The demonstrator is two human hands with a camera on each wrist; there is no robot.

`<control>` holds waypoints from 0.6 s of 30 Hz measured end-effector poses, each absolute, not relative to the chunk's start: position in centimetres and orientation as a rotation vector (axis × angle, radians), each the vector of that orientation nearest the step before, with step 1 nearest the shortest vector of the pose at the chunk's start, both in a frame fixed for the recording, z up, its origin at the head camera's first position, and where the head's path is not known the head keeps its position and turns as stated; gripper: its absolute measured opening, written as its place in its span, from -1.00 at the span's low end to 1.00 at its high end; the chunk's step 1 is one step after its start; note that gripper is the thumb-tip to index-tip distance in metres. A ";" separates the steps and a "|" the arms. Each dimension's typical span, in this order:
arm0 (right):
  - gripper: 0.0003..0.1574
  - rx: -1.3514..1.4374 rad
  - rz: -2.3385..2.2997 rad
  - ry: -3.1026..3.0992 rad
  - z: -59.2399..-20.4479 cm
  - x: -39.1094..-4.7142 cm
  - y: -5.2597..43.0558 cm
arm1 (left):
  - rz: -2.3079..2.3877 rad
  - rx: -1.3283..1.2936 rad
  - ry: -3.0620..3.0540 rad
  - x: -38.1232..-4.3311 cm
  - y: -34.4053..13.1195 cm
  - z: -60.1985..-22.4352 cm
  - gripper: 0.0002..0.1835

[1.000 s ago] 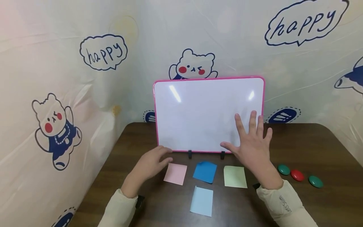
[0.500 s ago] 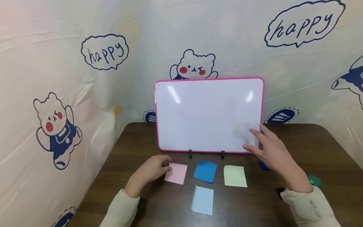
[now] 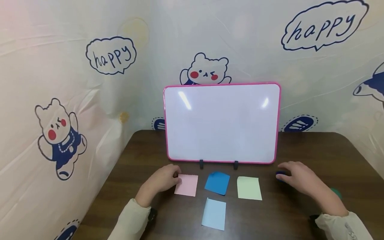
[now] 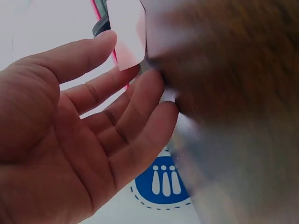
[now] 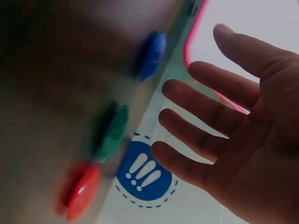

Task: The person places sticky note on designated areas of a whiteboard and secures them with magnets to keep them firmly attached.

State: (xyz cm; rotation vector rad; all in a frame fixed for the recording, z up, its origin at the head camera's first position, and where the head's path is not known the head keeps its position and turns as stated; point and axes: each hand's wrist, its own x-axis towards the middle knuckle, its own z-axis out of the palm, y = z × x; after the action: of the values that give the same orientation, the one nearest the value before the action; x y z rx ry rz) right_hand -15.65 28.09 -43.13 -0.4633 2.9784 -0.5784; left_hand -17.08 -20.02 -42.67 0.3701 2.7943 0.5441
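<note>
My left hand (image 3: pixel 162 179) lies at the left edge of the pink sticky note (image 3: pixel 187 186), its fingers loosely bent. In the left wrist view, thumb and fingers are apart around the note's near end, and no pinch shows. Low over the table, my right hand (image 3: pixel 303 179) hovers by a blue round magnet (image 3: pixel 279 176). The right wrist view has its fingers spread and relaxed, apart from the blue magnet. Behind both hands stands a pink-framed whiteboard (image 3: pixel 222 123) on small black feet (image 3: pixel 235 165).
Blue (image 3: pixel 217 183), pale green (image 3: pixel 249 188) and light blue (image 3: pixel 214 214) sticky notes lie before the board. Past the blue magnet are a green magnet (image 5: pixel 113 135) and a red magnet (image 5: pixel 84 192). Another green magnet (image 3: pixel 337 192) is partly behind the right forearm. Printed cloth hangs behind.
My right hand has left the front of the whiteboard, moving down and right to the blue magnet. My left hand has come down from the board's lower left corner to the pink note.
</note>
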 end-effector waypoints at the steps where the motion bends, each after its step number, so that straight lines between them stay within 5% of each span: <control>1: -0.48 -0.472 -0.557 2.970 -43.5 -15.7 28.3 | 0.531 0.372 2.801 -17.1 -19.9 -42.7 -0.79; 18: -0.48 -0.441 -0.449 2.905 -44.4 -15.8 28.4 | 0.482 0.274 2.806 -17.8 -19.6 -42.9 -0.92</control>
State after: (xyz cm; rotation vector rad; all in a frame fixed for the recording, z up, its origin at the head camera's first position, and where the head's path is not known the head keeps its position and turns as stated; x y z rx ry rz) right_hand -15.79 28.35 -44.37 -0.4408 2.9054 -0.4486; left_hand -17.81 -19.61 -42.88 0.2742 2.8061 0.4822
